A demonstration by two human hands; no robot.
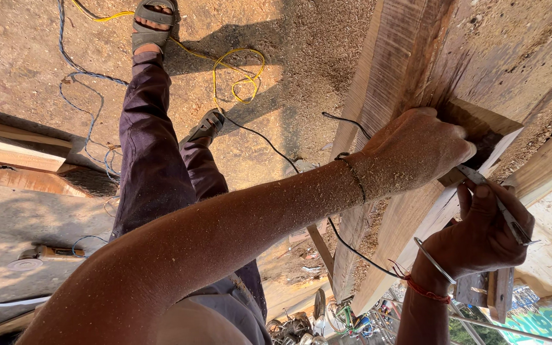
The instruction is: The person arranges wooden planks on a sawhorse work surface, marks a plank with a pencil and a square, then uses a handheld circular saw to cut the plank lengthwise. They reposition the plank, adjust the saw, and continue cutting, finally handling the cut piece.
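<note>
left hand (416,150) fist pressing wood block (480,128) | right hand (487,230) pinching pen (496,204)

We press our left hand (416,150) on a small wooden block (480,137) atop the plank (394,70), while our right hand (480,236) grips 1 pen (499,207) beside that block.

Hard direct sunlight, sharp focus throughout; dark, crisp shadows fall on the sawdust-strewn concrete floor (27,57), bright glare lies along the dusty bare forearm (225,223), and the view appears inverted, with wide-angle stretching at the edges.
</note>
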